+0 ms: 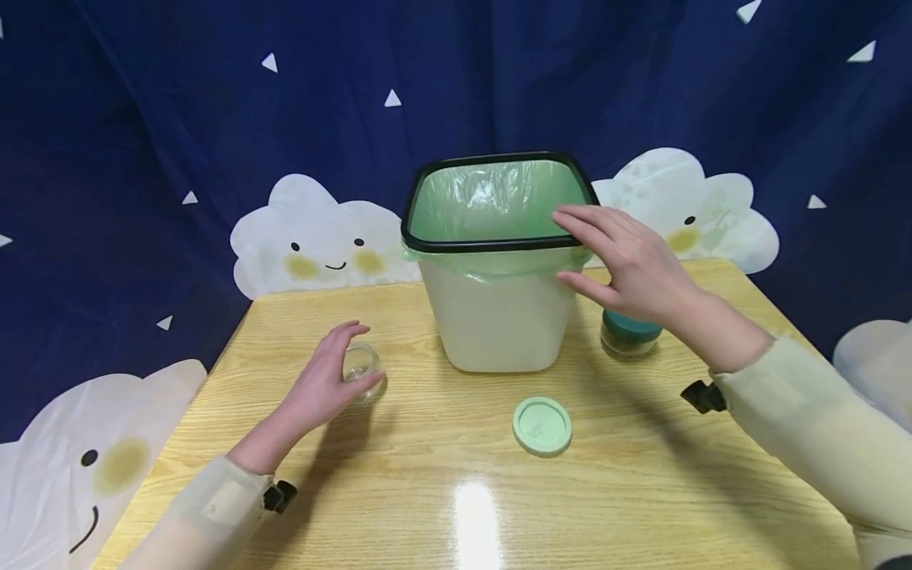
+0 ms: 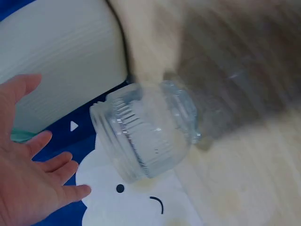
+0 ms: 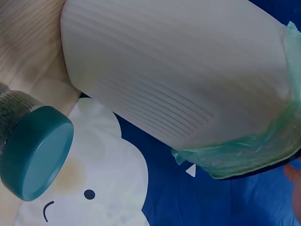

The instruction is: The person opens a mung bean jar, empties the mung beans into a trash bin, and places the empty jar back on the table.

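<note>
My left hand (image 1: 324,388) is beside a clear glass jar (image 1: 361,360) that stands without a lid on the table. In the left wrist view the fingers and thumb are spread and a gap separates them from the jar (image 2: 150,132). My right hand (image 1: 634,261) is at the right side of the black rim of a white trash bin (image 1: 499,317), its fingers extended and holding nothing. Whether it touches the rim, I cannot tell. A light green trash bag (image 1: 466,202) lines the bin and folds over its edge.
A round pale green lid (image 1: 542,426) lies on the wooden table (image 1: 427,467) in front of the bin. Below my right hand stands a jar with a teal lid (image 3: 40,153) and dark contents. Behind the table hangs a dark blue curtain (image 1: 342,142) with cloud pictures.
</note>
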Action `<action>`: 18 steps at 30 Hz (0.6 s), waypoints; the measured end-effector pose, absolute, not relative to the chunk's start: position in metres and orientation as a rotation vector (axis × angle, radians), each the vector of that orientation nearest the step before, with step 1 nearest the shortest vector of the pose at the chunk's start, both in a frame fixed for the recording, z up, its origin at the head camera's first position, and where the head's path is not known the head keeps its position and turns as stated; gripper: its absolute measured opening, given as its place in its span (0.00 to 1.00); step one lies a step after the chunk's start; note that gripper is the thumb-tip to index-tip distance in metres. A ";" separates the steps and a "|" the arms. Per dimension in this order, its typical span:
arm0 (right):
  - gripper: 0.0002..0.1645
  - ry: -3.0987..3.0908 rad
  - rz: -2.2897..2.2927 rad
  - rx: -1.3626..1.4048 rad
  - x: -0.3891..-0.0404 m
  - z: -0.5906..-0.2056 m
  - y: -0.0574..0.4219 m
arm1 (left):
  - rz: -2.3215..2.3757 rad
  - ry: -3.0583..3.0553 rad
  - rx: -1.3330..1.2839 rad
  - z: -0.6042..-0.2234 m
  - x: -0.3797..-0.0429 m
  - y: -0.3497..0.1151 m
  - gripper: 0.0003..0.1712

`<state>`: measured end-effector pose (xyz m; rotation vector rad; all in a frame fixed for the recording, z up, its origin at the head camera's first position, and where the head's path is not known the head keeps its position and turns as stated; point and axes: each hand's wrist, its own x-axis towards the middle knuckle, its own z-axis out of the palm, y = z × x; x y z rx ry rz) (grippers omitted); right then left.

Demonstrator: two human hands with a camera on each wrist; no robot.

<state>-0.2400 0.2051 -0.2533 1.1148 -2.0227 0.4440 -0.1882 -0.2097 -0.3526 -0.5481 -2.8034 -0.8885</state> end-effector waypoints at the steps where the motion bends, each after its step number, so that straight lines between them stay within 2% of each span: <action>1: 0.42 -2.020 0.442 1.111 -0.239 -0.254 0.206 | -0.881 -2.806 -0.559 -0.351 -0.188 -0.209 0.39; 10: 0.42 -2.031 0.418 1.106 -0.235 -0.252 0.216 | -0.815 -2.821 -0.661 -0.340 -0.189 -0.196 0.39; 18: 0.45 -2.057 0.375 1.057 -0.231 -0.256 0.228 | -0.661 -2.763 -0.787 -0.331 -0.187 -0.185 0.44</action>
